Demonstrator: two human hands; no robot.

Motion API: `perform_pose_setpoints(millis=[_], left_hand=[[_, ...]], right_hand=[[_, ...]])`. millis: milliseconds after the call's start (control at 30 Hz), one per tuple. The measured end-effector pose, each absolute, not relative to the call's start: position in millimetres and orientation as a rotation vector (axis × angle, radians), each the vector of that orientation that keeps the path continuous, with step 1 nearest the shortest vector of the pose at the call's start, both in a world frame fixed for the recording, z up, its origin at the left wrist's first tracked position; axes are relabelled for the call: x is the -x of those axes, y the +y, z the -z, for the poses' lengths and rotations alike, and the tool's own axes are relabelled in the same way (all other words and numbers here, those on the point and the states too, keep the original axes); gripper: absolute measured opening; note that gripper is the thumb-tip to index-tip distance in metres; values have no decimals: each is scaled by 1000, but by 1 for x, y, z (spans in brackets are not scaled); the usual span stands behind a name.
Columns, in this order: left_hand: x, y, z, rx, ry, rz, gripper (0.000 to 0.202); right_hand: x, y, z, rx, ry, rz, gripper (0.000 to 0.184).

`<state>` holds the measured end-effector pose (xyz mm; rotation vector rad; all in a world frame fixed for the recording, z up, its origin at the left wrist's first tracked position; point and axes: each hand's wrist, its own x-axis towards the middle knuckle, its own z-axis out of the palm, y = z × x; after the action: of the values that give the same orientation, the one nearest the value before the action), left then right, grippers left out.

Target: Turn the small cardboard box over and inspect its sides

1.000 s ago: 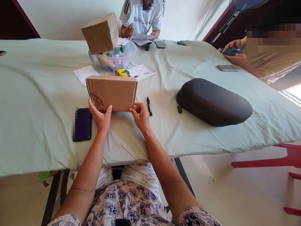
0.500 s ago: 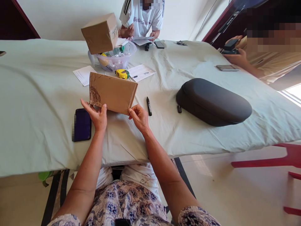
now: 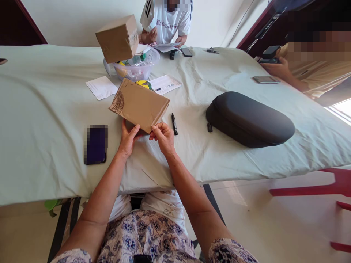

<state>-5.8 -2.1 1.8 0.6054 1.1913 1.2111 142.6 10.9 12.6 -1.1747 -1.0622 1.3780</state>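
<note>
A flat piece of brown cardboard point(image 3: 142, 104), with dark scribbles at its left end, is tilted in front of me above the table. My left hand point(image 3: 128, 138) grips its lower edge, thumb on top and fingers partly hidden beneath. At the near right corner my right hand point(image 3: 163, 137) pinches the cardboard between thumb and fingers. A black marker point(image 3: 174, 124) lies just right of that hand, and its black cap point(image 3: 210, 127) is farther right. To the left of my left hand rests a dark blue phone point(image 3: 97, 145).
A large dark case point(image 3: 249, 118) lies on the right. Behind the cardboard are a yellow tape measure point(image 3: 145, 84), paper sheets point(image 3: 101, 87) and a plastic basin point(image 3: 134, 73) under a cardboard box point(image 3: 116, 40). One person sits opposite; another at right holds a dark device.
The cardboard has moved right and turned clockwise, covering part of the tape measure. My left hand has shifted right along its lower edge, nearer my right hand, which keeps its corner pinch.
</note>
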Motion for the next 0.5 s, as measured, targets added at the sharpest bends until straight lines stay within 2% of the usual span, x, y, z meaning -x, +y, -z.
perform_pose_setpoints(millis=[100, 300, 500], left_hand=[[1, -6, 3, -705, 1270, -1215, 112], [-7, -13, 9, -1076, 1606, -1246, 102], [-1, -11, 15, -1426, 1703, -1299, 86]], right_hand=[[-139, 10, -12, 1160, -1053, -1408, 41], [-129, 10, 0, 1125, -1090, -1347, 46], [-152, 19, 7, 1319, -1152, -634, 38]])
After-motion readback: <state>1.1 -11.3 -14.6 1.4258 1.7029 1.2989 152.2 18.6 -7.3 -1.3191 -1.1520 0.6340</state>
